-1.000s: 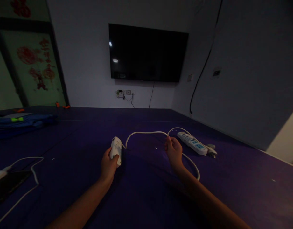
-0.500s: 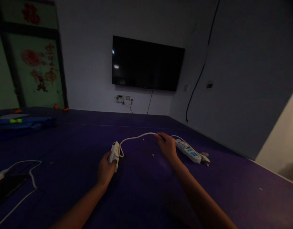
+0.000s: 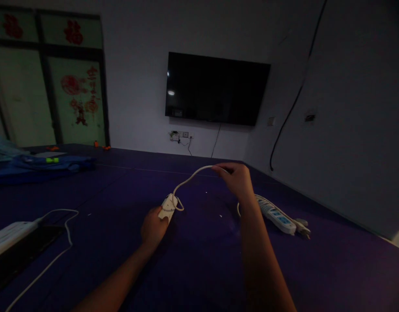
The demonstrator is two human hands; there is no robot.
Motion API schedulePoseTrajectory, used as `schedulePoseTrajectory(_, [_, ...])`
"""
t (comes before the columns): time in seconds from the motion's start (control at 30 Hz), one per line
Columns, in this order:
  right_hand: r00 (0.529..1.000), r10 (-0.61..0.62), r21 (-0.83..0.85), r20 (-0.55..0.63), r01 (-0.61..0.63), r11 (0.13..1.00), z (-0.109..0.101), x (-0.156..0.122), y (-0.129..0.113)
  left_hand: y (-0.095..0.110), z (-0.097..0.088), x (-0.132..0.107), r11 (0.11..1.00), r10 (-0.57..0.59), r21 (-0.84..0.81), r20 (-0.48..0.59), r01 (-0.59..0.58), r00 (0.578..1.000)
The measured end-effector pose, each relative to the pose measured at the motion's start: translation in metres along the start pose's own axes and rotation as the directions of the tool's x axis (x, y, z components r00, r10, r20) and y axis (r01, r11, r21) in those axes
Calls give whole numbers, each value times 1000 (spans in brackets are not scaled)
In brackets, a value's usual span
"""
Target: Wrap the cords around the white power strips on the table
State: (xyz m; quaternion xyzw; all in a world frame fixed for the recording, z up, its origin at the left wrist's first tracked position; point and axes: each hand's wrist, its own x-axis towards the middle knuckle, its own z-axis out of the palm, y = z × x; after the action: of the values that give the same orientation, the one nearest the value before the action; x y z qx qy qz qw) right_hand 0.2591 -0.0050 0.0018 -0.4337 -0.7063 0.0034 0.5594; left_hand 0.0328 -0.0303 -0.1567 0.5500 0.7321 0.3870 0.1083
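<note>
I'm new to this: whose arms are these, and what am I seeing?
There is no machine: these are a person's own bare hands, filmed by a camera worn on the head, looking forward and down. The left hand holds a white power strip; the right hand pinches a white cord that loops by the strip's far end. On the purple surface, to the right, lies a second power strip with wrapped cord at one end. To the left lie a long white object and a dark flat one. A television hangs on the wall.

Head-height view; facing forward, slightly down.
</note>
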Motion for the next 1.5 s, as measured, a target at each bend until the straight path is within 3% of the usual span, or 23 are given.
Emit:
schedulePoseTrajectory(0.17, [1000,-23,69,-20,24,997,2,-2,-5,1,-5,-2,986,8,166,27,-12,1000])
schedulePoseTrajectory(0.33, [978,-18,47,-209,28,998,-4,-2,-5,-2,-7,-1,945,90,312,48,-101,995])
schedulePoseTrajectory(0.53, [861,3,-16,-509,-13,1000,-18,-1,5,-2,-9,1,918,100,374,94,-128,991])
schedulePoseTrajectory(0.7, [795,3,-9,-606,-11,1000,-32,-1,11,-4,-7,3,893,150,406,137,-194,979])
schedulePoseTrajectory(0.8, [796,-7,4,-606,12,1000,-37,-3,9,-5,-5,4,879,170,424,155,-220,973])
schedulePoseTrajectory(0.93, [831,-10,21,-557,26,999,-37,-5,-1,-8,-1,4,879,172,422,156,-223,973])
schedulePoseTrajectory(1.03, [863,-29,63,-504,70,996,-32,-7,-11,-8,-1,5,886,283,358,90,-296,955])
schedulePoseTrajectory(1.13, [912,-55,117,-407,112,987,-22,-8,-19,7,-9,7,873,464,214,-92,-437,881])
schedulePoseTrajectory(1.23, [955,-94,180,-280,148,972,-11,-8,-27,44,-28,7,827,552,102,-335,-553,764])
schedulePoseTrajectory(1.3, [972,-122,200,-200,163,966,-5,-8,-30,78,-44,6,729,641,66,-413,-681,647])
schedulePoseTrajectory(1.37, [980,-161,208,-118,183,961,-1,-8,-32,114,-58,5,572,735,21,-458,-820,500])
schedulePoseTrajectory(1.4, [981,-172,224,-87,188,956,0,-7,-32,130,-63,5,497,767,-17,-458,-867,449])
schedulePoseTrajectory(1.43, [982,-172,252,-71,185,950,0,-7,-32,143,-66,5,436,793,-72,-440,-897,421])
schedulePoseTrajectory(1.5, [987,-140,336,-74,157,929,-1,-6,-29,162,-70,7,381,806,-209,-403,-901,434])
